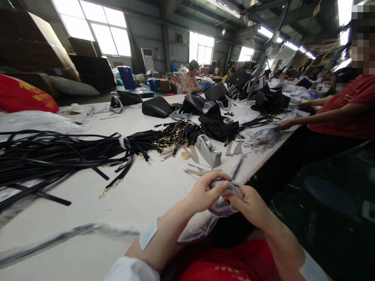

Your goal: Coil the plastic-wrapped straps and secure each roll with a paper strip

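My left hand [203, 192] and my right hand [249, 205] meet just past the near edge of the white table [140, 195]. Both are closed round a small clear plastic bag [224, 199] with a dark strap and a gold clasp coiled inside. The left fingers pinch the bag's top, the right fingers hold it from below and the side. A long strip of clear plastic [67, 234] trails off to the left along the table.
A big bundle of black straps with gold clasps [88, 152] lies across the table. A tape dispenser [208, 150], a tape roll [184, 155] and card strips sit ahead. Black bags [215, 125] lie farther on. A person in red [348, 113] works at the right.
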`<state>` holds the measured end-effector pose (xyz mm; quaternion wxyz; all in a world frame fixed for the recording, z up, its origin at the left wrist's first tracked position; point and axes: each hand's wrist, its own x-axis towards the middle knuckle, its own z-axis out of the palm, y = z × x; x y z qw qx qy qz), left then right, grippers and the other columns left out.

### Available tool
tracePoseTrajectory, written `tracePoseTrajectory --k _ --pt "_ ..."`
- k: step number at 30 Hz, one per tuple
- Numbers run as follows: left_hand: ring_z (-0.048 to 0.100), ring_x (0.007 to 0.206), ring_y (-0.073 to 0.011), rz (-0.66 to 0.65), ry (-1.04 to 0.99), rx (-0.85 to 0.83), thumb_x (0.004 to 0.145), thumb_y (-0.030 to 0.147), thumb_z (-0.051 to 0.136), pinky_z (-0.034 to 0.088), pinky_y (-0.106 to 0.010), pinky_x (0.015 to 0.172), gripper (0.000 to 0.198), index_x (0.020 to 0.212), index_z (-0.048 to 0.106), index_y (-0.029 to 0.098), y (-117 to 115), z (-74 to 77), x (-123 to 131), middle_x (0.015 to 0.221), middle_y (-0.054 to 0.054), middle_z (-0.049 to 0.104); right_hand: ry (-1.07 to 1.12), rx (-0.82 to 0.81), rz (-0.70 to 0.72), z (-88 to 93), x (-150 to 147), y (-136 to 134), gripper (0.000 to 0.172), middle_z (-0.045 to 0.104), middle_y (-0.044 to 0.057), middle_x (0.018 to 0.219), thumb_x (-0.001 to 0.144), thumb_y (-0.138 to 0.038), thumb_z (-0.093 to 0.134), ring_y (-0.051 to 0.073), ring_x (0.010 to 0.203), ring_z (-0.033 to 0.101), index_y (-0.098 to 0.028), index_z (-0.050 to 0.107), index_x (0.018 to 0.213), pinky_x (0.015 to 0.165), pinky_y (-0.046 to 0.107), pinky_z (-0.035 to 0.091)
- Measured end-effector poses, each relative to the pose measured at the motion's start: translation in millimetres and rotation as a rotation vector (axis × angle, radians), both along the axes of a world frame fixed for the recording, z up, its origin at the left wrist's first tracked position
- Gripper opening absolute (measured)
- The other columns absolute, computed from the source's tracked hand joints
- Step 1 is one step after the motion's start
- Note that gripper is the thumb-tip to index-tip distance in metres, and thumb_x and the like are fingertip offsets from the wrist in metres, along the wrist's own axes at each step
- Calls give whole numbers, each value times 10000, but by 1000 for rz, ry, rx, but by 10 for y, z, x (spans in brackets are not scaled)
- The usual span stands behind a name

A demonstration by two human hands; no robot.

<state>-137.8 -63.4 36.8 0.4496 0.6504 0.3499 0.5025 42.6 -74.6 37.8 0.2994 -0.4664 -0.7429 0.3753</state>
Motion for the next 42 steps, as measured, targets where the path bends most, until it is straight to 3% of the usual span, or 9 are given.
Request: tracePoseTrajectory --k 4,10,16,21,24,26,33,37,42 --pt "647 903 -187 27 158 187 922 349 521 489 -282 845 271 1042 699 185 -31 -6 26 969 -65 724 30 -27 -30 -69 18 26 362 668 24 738 897 -490 517 191 680 605 -157 640 824 593 254 481" --pt "654 781 -175 201 233 217 971 353 427 487 -267 741 346 917 726 188 25 -39 6 819 -60 726 73 -47 59 -126 1 132 357 672 31 818 894 -490 555 186 745 614 -153 639 976 660 259 488" --pt "645 728 -161 595 312 269 932 343 507 480 -257 697 257 848 704 200 167 72 -383 784 -36 718 -11 22 -192 -330 188 465 411 545 -28 600 917 -538 481 140 538 533 -162 637 971 474 227 398" --pt "653 763 -152 912 183 366 916 339 546 485 -239 709 207 905 688 188 203 109 -599 831 -30 720 -352 235 -136 -593 232 679 340 685 46 863 925 -410 480 191 791 652 -167 639 1101 727 301 528" --pt "655 738 -145 927 145 408 908 334 562 488 -228 683 199 887 686 179 211 88 -608 808 -27 718 -449 304 -79 -809 173 798 381 662 104 1193 914 -329 471 232 1113 605 -175 595 1240 991 377 466" --pt "655 723 -140 899 141 439 905 326 567 493 -225 672 192 884 685 176 215 75 -592 801 -27 718 -490 314 -72 -979 133 888 431 604 128 1315 915 -296 449 250 1229 540 -162 556 1310 1074 411 402" --pt "644 695 -134 845 151 443 911 313 559 508 -227 654 184 887 681 178 216 65 -543 785 -31 709 -677 344 -81 -1480 74 1149 500 577 178 1352 886 -221 480 298 1252 519 -109 505 1373 1067 445 395" --pt "636 686 -127 824 151 444 912 297 560 506 -222 653 170 889 679 179 220 56 -530 785 -27 705 -755 376 -78 -1579 23 1262 496 543 176 1393 884 -151 459 300 1281 485 -117 508 1377 1084 438 354" --pt "644 706 -134 820 147 426 911 305 558 503 -224 667 181 888 679 172 217 65 -506 798 -33 709 -777 420 11 -1482 -17 1407 377 640 129 1261 923 -148 459 253 1177 553 -179 613 1265 1088 389 310"
